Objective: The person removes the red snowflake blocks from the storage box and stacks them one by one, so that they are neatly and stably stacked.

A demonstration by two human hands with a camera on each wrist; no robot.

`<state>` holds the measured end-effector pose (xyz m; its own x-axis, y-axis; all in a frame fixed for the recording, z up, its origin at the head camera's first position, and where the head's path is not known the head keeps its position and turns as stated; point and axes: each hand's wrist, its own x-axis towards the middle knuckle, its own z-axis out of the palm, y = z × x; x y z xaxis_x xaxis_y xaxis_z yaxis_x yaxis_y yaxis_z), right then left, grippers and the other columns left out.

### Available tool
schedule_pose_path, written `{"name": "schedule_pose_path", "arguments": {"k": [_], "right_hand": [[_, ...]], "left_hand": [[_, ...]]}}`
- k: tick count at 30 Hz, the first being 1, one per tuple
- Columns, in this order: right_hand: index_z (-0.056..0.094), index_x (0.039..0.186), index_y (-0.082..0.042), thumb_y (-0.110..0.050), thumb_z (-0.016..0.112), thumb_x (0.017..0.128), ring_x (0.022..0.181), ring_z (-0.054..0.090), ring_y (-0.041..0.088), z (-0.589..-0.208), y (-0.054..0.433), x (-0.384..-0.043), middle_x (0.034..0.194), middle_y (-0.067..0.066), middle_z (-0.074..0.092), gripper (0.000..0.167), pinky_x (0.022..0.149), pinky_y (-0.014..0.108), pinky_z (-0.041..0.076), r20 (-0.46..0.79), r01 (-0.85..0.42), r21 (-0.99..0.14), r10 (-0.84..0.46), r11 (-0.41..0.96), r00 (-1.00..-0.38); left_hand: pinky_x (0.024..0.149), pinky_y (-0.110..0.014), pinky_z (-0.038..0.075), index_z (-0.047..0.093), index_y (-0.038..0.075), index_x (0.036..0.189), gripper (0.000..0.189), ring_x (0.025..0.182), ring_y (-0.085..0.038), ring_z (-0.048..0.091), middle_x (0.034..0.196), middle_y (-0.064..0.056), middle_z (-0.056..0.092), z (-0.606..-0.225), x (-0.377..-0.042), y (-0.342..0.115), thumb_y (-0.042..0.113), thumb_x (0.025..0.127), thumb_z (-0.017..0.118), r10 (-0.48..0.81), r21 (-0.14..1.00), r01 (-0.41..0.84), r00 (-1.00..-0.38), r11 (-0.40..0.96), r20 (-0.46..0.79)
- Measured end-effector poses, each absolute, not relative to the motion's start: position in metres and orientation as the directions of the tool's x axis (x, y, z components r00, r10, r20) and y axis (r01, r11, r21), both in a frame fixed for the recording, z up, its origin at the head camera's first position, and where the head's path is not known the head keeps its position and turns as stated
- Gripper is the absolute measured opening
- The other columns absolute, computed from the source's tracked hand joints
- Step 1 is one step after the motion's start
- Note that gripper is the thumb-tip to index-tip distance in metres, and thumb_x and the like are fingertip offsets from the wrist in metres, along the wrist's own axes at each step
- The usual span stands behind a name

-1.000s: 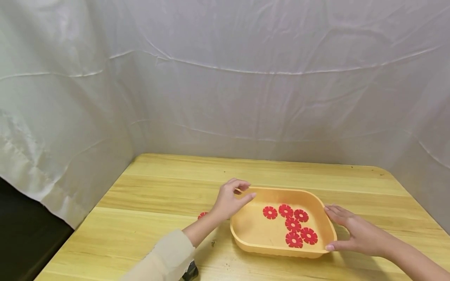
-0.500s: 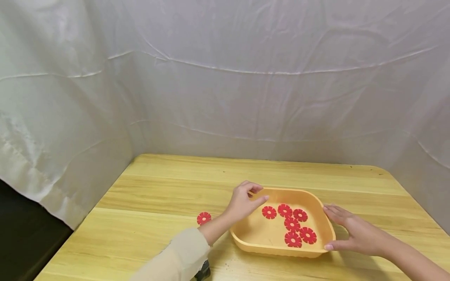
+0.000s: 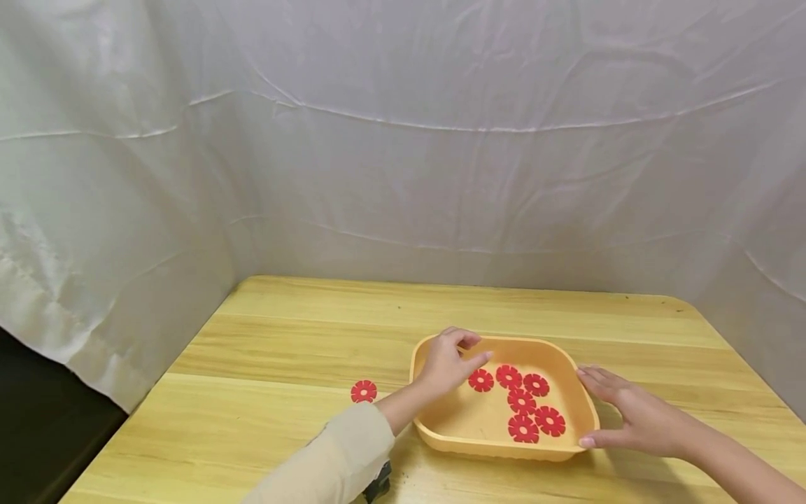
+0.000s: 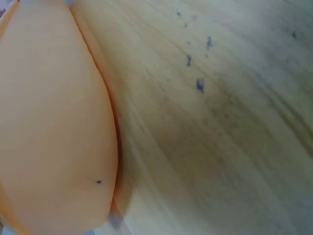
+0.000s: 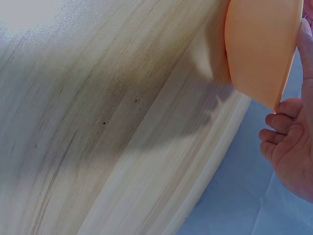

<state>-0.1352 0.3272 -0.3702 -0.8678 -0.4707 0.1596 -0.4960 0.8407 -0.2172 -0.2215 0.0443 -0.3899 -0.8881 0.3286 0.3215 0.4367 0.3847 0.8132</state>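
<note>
A shallow orange plastic basin [image 3: 497, 448] holds several red notched discs [image 3: 521, 401], shaped like flowers with a hole in the middle. My left hand [image 3: 446, 364] is over the basin's left part, its fingers loosely bent and its thumb apart from them, with nothing visible between. Close to the thumb lies the leftmost disc [image 3: 481, 380] inside. At the right end, my right hand [image 3: 632, 413] holds the basin's rim, thumb on the near corner and fingers farther back. The right wrist view shows that hand [image 5: 296, 152] against the basin's outer wall [image 5: 264, 44].
One more red disc [image 3: 364, 391] lies on the wooden table [image 3: 283, 329], left of the basin. Under the left sleeve [image 3: 340, 448] is a dark object [image 3: 379, 483], partly hidden. Pale cloth [image 3: 403, 175] hangs behind and beside the table.
My left hand has moved right, from the basin's left rim to over its inside, uncovering the loose disc on the table. My right hand and the basin have hardly moved.
</note>
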Motion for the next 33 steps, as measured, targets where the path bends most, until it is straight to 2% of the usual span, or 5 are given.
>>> {"name": "schedule_pose_path", "arguments": {"k": [2, 18, 25, 27, 33], "right_hand": [[0.046, 0.129, 0.010, -0.051, 0.076, 0.065, 0.117, 0.048, 0.047, -0.370, 0.327, -0.136, 0.130, 0.028, 0.049, 0.093, 0.088, 0.052, 0.046, 0.154, -0.496, -0.208, -0.472, 0.843, -0.868], [0.045, 0.131, 0.009, -0.052, 0.076, 0.065, 0.116, 0.048, 0.046, -0.369, 0.327, -0.135, 0.132, 0.028, 0.048, 0.095, 0.090, 0.051, 0.046, 0.143, -0.483, -0.214, -0.461, 0.849, -0.876], [0.046, 0.131, 0.008, -0.051, 0.076, 0.064, 0.117, 0.048, 0.044, -0.370, 0.328, -0.135, 0.132, 0.025, 0.049, 0.094, 0.093, 0.032, 0.046, 0.154, -0.491, -0.198, -0.468, 0.848, -0.870], [0.046, 0.131, 0.008, -0.051, 0.076, 0.065, 0.117, 0.048, 0.045, -0.369, 0.327, -0.135, 0.132, 0.025, 0.049, 0.094, 0.089, 0.045, 0.048, 0.149, -0.491, -0.197, -0.469, 0.849, -0.870], [0.045, 0.131, 0.009, -0.049, 0.077, 0.065, 0.118, 0.046, 0.047, -0.369, 0.326, -0.135, 0.133, 0.027, 0.048, 0.093, 0.089, 0.051, 0.046, 0.136, -0.484, -0.224, -0.465, 0.846, -0.875]], "left_hand": [[0.073, -0.019, 0.052, 0.066, -0.001, 0.101, 0.033, 0.089, -0.020, 0.061, 0.097, -0.011, 0.064, -0.390, -0.221, 0.046, 0.024, 0.081, 0.072, 0.330, 0.811, 0.439, -0.887, 0.387, 0.323], [0.062, -0.013, 0.042, 0.064, -0.005, 0.096, 0.032, 0.071, -0.012, 0.050, 0.083, -0.012, 0.060, -0.408, -0.224, 0.055, 0.012, 0.073, 0.077, 0.356, 0.806, 0.337, -0.919, 0.488, 0.168], [0.062, -0.016, 0.046, 0.065, -0.005, 0.094, 0.031, 0.068, -0.008, 0.048, 0.085, -0.011, 0.063, -0.408, -0.220, 0.055, 0.012, 0.071, 0.078, 0.348, 0.751, 0.299, -0.932, 0.589, 0.099], [0.065, -0.017, 0.047, 0.065, -0.005, 0.094, 0.032, 0.071, -0.009, 0.049, 0.086, -0.010, 0.062, -0.408, -0.219, 0.055, 0.012, 0.070, 0.079, 0.331, 0.738, 0.275, -0.941, 0.616, 0.074], [0.062, -0.019, 0.046, 0.061, -0.001, 0.085, 0.034, 0.073, -0.013, 0.049, 0.083, -0.005, 0.054, -0.407, -0.216, 0.056, 0.017, 0.066, 0.083, 0.296, 0.676, 0.229, -0.955, 0.700, 0.017]]}}
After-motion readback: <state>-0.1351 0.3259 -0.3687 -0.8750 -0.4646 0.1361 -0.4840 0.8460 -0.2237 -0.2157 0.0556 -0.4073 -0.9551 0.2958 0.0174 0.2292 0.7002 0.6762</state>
